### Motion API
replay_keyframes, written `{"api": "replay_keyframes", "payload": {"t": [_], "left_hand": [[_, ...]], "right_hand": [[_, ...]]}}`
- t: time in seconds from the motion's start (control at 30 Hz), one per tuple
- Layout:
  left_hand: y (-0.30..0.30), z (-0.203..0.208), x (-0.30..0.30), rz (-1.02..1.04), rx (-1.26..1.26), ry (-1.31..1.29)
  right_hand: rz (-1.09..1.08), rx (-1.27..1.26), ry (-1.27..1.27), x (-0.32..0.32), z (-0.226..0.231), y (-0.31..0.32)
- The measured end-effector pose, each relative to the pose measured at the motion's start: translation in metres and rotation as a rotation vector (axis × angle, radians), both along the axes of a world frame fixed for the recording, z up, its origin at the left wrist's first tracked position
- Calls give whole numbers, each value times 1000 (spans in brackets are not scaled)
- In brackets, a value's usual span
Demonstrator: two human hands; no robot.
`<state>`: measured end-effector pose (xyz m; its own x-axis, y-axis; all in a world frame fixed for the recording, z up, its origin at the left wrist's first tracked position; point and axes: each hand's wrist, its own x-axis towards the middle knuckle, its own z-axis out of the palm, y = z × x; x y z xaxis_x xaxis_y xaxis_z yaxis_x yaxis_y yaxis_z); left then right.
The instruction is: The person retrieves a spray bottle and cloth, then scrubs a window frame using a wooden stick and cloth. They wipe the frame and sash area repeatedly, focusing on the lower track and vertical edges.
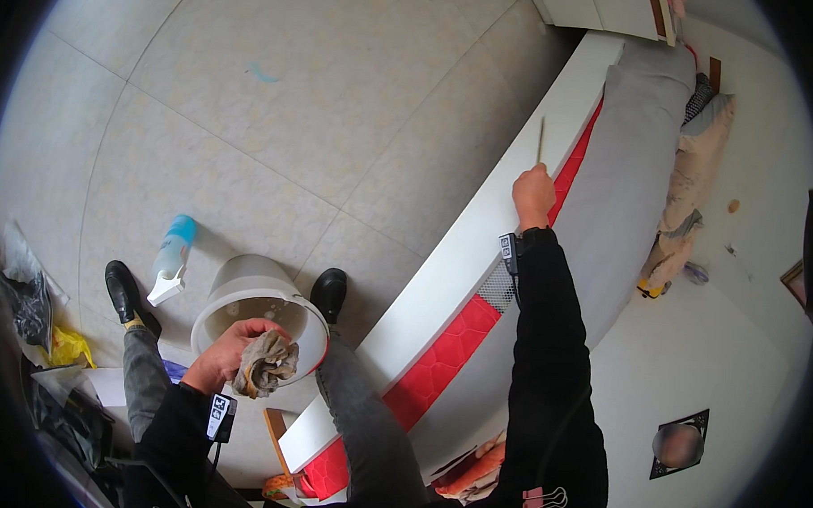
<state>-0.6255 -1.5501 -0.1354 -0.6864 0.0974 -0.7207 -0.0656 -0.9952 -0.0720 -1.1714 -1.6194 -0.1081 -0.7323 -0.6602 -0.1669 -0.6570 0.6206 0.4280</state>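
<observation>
My left hand (224,353) is closed around a crumpled, grey-brown rag (266,367), holding it over the near rim of a pale grey bucket (245,271). Far to the right, my right hand (534,198) grips a thin, straight, brownish stick (542,138) that points away from me. What kind of stick this is cannot be made out. That hand is over the white side board (450,278) of a bed, close to the red quilted edge (448,349) of the mattress. Whether the hand rests on the board is unclear.
A blue spray bottle (176,246) with a white trigger head lies or stands left of the bucket on the tiled floor (250,132). Grey bedding (619,190) covers the bed. Bags (67,345) are piled at the left. A white cabinet (603,12) is at the far end.
</observation>
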Motion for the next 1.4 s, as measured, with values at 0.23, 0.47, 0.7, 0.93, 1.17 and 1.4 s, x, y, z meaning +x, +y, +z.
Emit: {"api": "replay_keyframes", "payload": {"t": [0.23,0.47,0.7,0.93,1.17,1.4], "left_hand": [[-1,1,-4,8,39,-36],[4,-4,0,7,42,-17],[5,-5,0,21,55,-9],[1,-3,0,2,14,2],[5,-2,1,10,58,-20],[7,-4,0,4,40,10]], "right_hand": [[-14,-37,61,-25,15,-10],[33,141,-142,5,-15,16],[54,37,-49,19,-11,19],[1,84,-20,-9,-10,11],[50,76,-176,13,-29,30],[-48,26,-87,37,-13,41]]}}
